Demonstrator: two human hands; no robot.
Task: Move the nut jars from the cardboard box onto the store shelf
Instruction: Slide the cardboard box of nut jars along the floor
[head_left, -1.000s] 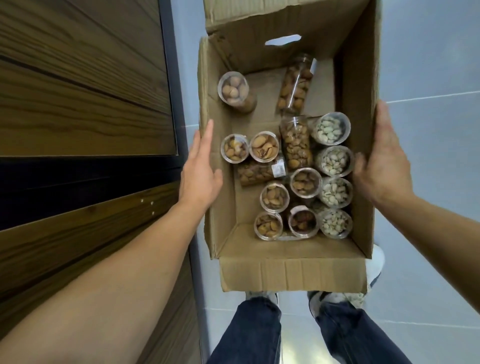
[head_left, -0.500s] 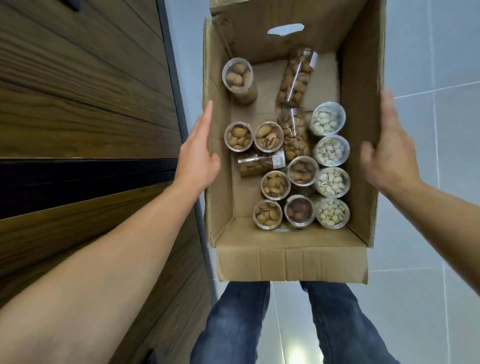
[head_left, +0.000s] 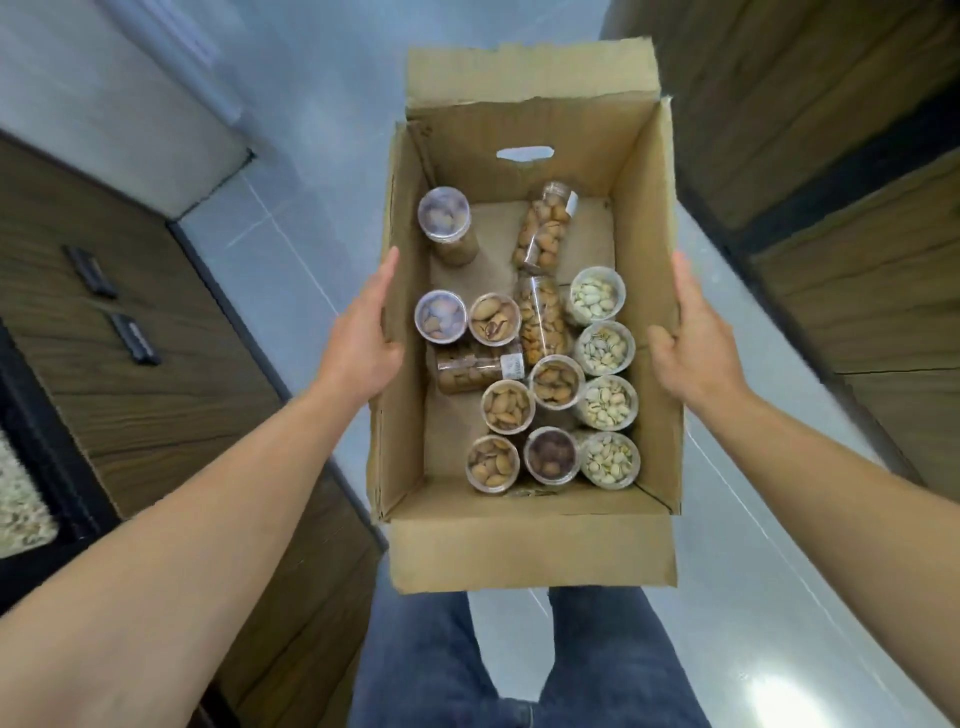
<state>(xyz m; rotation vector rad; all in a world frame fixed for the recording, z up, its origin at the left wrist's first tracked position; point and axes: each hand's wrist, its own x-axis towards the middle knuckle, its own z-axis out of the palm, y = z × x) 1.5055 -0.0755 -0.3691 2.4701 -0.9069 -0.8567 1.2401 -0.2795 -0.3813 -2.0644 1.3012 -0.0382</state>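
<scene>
An open cardboard box is carried in front of me above the floor. My left hand presses flat against its left wall and my right hand grips its right wall, thumb over the rim. Inside stand several clear nut jars: pistachio jars along the right side, brown nut jars in the middle and front. Two jars with purple-tinted lids stand at the left. Three jars lie on their sides, one near the back.
A wood-panelled counter with black handles runs along the left. Another wood-panelled unit stands at the right. Grey tiled floor stretches between them. My legs in jeans show below the box.
The view has swung: the wooden unit that filled the left edge now stands farther off, an aisle and a second unit appear at the right. Both hands stay on the box walls.
</scene>
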